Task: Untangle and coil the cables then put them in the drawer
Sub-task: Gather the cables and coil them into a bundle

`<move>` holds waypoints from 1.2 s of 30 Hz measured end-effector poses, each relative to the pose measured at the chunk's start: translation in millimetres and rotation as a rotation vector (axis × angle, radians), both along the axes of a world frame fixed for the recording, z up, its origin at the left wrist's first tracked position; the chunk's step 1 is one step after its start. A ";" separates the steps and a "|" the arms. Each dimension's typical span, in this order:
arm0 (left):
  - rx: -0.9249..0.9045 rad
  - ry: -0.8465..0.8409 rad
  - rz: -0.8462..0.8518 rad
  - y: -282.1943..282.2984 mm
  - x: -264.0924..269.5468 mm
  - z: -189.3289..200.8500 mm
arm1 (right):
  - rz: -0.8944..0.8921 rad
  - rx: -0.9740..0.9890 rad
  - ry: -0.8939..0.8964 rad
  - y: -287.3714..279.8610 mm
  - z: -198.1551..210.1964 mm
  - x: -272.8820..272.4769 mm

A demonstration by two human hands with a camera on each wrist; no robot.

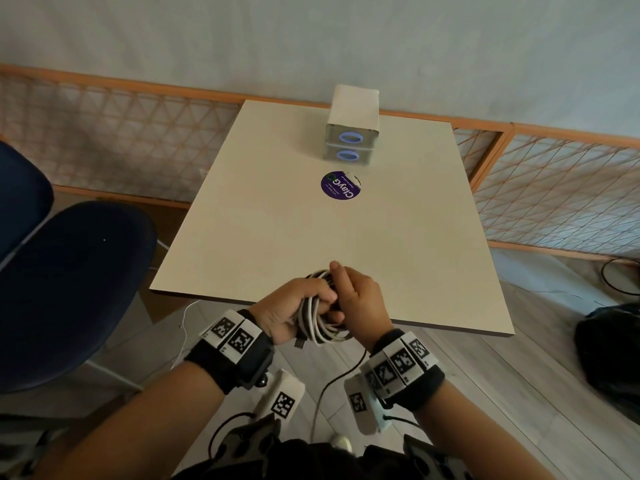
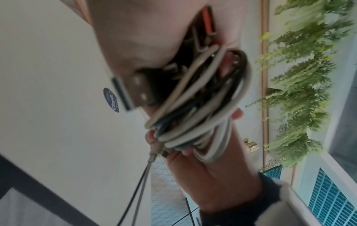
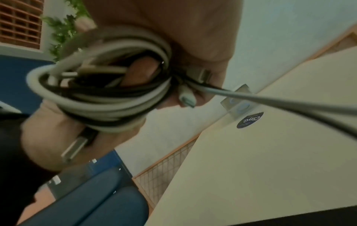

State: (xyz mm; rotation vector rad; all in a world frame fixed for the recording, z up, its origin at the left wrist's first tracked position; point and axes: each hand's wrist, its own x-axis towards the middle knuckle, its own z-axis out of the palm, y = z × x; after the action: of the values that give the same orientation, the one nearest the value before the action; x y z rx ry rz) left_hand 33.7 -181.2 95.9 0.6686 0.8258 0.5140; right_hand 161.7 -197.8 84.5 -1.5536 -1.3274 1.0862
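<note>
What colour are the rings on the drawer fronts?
Light blue rings on the drawer unit, clearest in head view.

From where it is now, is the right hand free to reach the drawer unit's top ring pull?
Probably not yet. The right hand and left hand both hold the cable bundle. The table between them and the drawer unit looks bare apart from a sticker.

Smooth, slightly glossy white and black plastic sheathing on the cables point(image 1: 320, 318); bright bare metal on the USB plug point(image 2: 128, 93). Matt, smooth cream laminate on the table point(image 1: 346, 237), glossy printed sticker point(image 1: 341, 190), translucent frosted plastic on the drawer unit point(image 1: 349, 147). Dark blue woven cloth on the chair point(image 1: 76, 289).
</note>
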 end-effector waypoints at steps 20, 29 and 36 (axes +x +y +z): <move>0.653 0.602 -0.567 25.4 -6.9 15.0 | 0.508 0.040 -0.426 19.7 20.2 23.8; 0.699 0.397 -0.031 -2.1 11.4 -1.2 | 0.305 0.105 -0.266 34.2 28.8 28.3; 0.254 0.088 0.501 13.1 12.7 -8.7 | 0.077 0.106 -0.106 29.0 -6.0 31.7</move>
State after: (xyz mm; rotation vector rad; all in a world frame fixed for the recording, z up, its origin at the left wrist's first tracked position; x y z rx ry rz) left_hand 46.5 -168.1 87.2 0.7206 1.0259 1.0612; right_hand 193.4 -168.8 78.6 -1.5107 -1.5028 0.9748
